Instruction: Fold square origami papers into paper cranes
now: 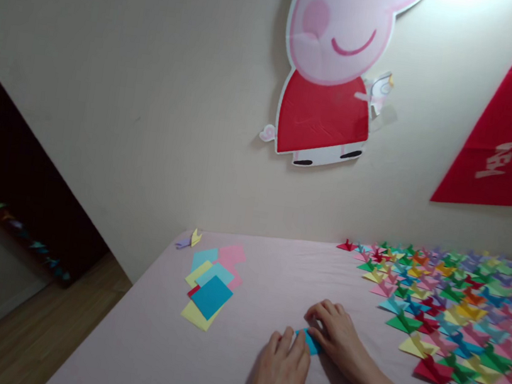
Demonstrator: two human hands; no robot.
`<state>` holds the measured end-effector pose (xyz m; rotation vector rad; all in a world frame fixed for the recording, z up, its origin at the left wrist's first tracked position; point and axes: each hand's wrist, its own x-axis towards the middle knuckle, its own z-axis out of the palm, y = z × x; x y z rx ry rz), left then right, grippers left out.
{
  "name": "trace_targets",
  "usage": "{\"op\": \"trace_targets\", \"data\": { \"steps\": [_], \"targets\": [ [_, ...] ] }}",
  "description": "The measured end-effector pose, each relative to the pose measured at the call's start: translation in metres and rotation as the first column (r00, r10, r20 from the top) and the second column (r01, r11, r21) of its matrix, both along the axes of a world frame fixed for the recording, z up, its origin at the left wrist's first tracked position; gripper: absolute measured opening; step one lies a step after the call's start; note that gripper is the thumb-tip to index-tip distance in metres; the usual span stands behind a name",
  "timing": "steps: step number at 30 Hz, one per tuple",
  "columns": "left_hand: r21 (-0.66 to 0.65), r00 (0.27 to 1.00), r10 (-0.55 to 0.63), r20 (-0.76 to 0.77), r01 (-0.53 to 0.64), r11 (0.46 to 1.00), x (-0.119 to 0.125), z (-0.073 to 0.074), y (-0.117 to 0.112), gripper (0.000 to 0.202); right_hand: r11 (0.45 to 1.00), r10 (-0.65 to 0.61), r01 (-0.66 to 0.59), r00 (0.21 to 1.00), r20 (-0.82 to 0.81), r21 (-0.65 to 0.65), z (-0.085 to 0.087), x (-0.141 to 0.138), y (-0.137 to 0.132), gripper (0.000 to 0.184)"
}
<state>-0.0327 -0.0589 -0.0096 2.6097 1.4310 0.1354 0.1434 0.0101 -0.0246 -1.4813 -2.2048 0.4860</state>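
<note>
A small piece of blue paper (312, 342) lies on the pink-covered surface (139, 347) between my two hands, partly hidden by them. My left hand (282, 370) rests flat, fingers stretched out and thumb apart, with its fingertips at the paper's left edge. On the other side, my right hand (338, 336) has bent fingers, and its thumb and fingers are at the paper's upper right edge. Whether the paper is folded is hard to make out. To the left lies a loose pile of square sheets, a blue sheet (212, 297) uppermost, over a yellow sheet (200, 316).
Many folded paper cranes (449, 308) in several colours cover the right side. Two small folded pieces (189, 240) sit at the far left corner. Behind stands a wall with a cartoon pig cutout (324, 116) and a red banner (506, 138).
</note>
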Motion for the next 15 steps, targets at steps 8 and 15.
{"op": "trace_targets", "data": {
  "steps": [8,15],
  "targets": [
    [0.004,0.996,0.009,0.091,-0.010,1.000,-0.005,-0.002,-0.003,0.059,0.987,0.134,-0.137,0.990,-0.035,-0.087,0.013,0.027,-0.017,0.054],
    [0.034,0.946,-0.079,0.315,0.072,0.997,-0.032,0.001,0.001,0.035,0.945,0.324,-0.326,0.931,-0.170,0.018,0.016,0.027,-0.021,0.021]
  ]
}}
